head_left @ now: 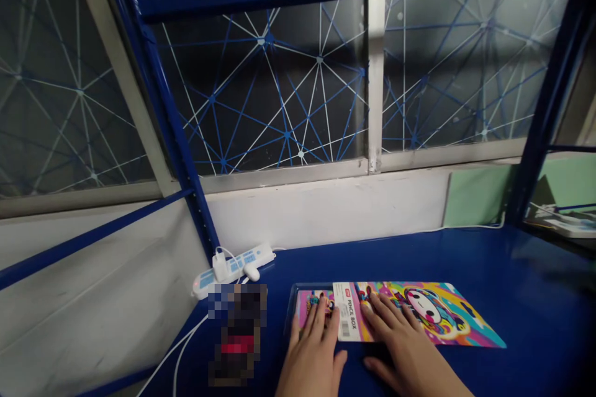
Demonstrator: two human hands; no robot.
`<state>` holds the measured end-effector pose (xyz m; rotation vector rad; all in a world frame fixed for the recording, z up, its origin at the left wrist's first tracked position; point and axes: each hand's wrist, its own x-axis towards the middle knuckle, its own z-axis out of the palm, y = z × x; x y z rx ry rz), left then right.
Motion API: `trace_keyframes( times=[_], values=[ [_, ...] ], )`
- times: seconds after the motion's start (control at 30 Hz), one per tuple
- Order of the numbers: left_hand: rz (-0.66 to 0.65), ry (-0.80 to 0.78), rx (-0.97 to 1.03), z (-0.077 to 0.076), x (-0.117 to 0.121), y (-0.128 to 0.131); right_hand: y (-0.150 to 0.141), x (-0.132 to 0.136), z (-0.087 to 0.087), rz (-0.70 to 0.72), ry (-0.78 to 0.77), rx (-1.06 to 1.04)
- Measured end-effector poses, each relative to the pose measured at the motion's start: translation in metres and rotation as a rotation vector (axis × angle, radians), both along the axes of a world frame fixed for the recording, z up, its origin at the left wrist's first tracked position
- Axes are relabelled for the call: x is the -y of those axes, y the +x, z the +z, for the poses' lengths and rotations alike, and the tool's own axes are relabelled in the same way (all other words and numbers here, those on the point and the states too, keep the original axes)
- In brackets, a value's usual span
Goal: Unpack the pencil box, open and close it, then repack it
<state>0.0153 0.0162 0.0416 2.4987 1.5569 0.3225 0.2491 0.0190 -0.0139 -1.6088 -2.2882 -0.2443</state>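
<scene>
Label (343, 313) reading PENCIL BOX

Illustrated card (428, 307) bearing this label lies lower right of frame centre; red logo (347, 293) illegible. Left hand (311, 348) and right hand (404, 341) flat, fingers extended: left over tray (291, 305), right on card.

Left hand (313, 345), right hand (401, 336) palm-down, fingers (318, 316) outstretched.

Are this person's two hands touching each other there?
Apart. The head view shows the left hand and right hand with a gap between them, where the white PENCIL BOX label and blue tabletop show through.
</scene>
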Motion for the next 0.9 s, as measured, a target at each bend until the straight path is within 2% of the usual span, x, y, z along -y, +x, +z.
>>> trace_keyframes(
  times=[0.07,0.17,0.3,0.43,0.53,0.67,0.8,0.9],
  values=[
    [0.000,-0.035,-0.041,0.009,-0.003,0.006,-0.007,-0.003,0.013,-0.010,-0.084,0.002],
    [0.069,-0.032,-0.142,0.019,-0.002,0.015,-0.019,-0.008,0.022,-0.011,-0.070,0.043],
    [0.135,-0.006,-0.200,0.023,0.006,0.021,-0.034,-0.014,0.015,-0.014,0.009,0.074],
    [0.146,0.013,-0.144,0.019,0.014,0.019,-0.035,-0.017,0.003,0.000,0.036,0.068],
    [0.165,0.014,-0.095,0.013,0.017,0.016,-0.016,-0.018,-0.002,0.024,0.058,0.059],
    [0.161,-0.004,-0.038,0.010,0.018,0.015,0.034,-0.020,-0.006,0.014,0.084,0.053],
    [0.192,-0.010,-0.064,0.019,0.017,0.026,0.077,-0.021,-0.005,0.061,0.094,0.054],
    [0.224,0.038,-0.103,0.028,0.012,0.040,0.082,-0.022,-0.001,0.107,0.104,0.054]
  ],
)
